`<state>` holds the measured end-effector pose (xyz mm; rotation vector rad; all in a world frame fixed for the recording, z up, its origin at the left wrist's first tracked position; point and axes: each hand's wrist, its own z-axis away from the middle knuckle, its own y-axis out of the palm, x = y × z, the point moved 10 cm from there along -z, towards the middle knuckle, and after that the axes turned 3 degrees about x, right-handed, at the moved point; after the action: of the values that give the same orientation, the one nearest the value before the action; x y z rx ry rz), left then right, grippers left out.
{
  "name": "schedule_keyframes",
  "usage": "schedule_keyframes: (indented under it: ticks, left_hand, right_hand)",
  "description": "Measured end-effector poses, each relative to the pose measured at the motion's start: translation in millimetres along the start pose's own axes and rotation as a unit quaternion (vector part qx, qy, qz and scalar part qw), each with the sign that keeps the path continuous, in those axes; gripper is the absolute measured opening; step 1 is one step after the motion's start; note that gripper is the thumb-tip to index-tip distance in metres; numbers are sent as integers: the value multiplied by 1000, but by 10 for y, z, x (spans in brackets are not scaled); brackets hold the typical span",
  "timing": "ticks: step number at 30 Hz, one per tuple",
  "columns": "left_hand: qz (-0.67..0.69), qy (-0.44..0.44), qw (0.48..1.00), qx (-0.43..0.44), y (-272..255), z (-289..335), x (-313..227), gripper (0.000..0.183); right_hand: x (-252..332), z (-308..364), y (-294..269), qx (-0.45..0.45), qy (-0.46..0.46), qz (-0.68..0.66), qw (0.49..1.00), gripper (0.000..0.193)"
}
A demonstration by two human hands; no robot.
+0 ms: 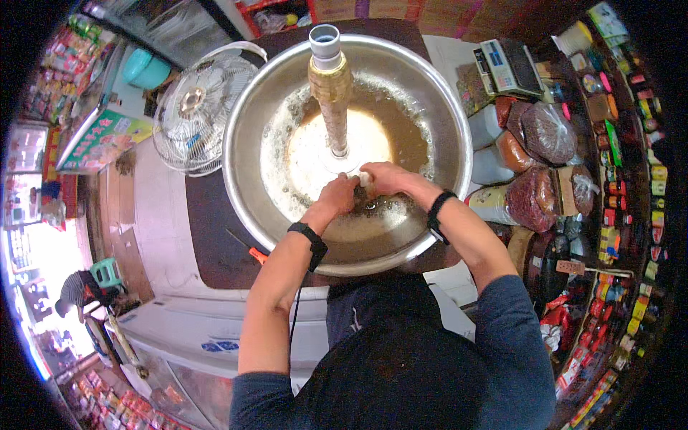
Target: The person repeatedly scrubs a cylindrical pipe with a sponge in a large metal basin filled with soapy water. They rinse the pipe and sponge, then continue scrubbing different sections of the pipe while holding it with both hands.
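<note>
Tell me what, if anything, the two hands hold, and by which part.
The left hand and right hand meet over the metal basin at a small whitish patch; whether they grip anything, and by which part, cannot be told.

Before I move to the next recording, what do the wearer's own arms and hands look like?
The left hand and right hand are ungloved. Each wrist wears a black band, left and right. The short sleeves are dark blue-grey. A thin black cord runs beside the left forearm.
</note>
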<state>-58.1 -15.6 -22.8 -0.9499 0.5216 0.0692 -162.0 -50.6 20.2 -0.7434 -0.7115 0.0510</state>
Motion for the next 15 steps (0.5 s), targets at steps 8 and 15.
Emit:
schedule_keyframes:
  ticks: [8,15]
  left_hand:
    - [-76,-38,994,-63,-720,278,18,40]
    - [-68,-205,975,-47,-724,415,730,54]
  right_hand:
    - [-15,379,-555,-26,43,71,996,62]
    - [-74,8,-349,20,28,114,993,79]
